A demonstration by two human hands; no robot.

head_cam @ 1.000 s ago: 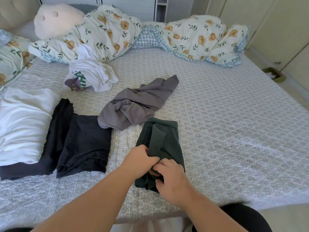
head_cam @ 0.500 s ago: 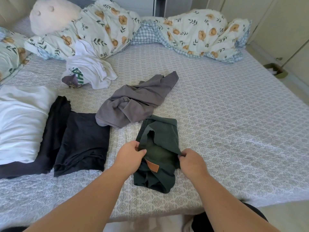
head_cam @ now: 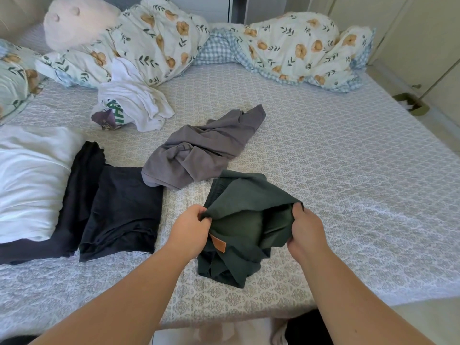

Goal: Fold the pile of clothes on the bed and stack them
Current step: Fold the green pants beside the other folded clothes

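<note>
The bed (head_cam: 323, 158) in front of you carries a floral duvet (head_cam: 286, 48) bunched along its far side, a folded white garment (head_cam: 29, 180) and dark navy pieces (head_cam: 119, 210) to your left, and a crumpled grey garment (head_cam: 201, 150) at the middle. The dark green garment (head_cam: 239, 195) lies near the bed's front edge, just beside the grey one. Your left hand (head_cam: 191, 227) and right hand (head_cam: 306, 230) each pinch one side of its upper layer, raised off the rest.
</note>
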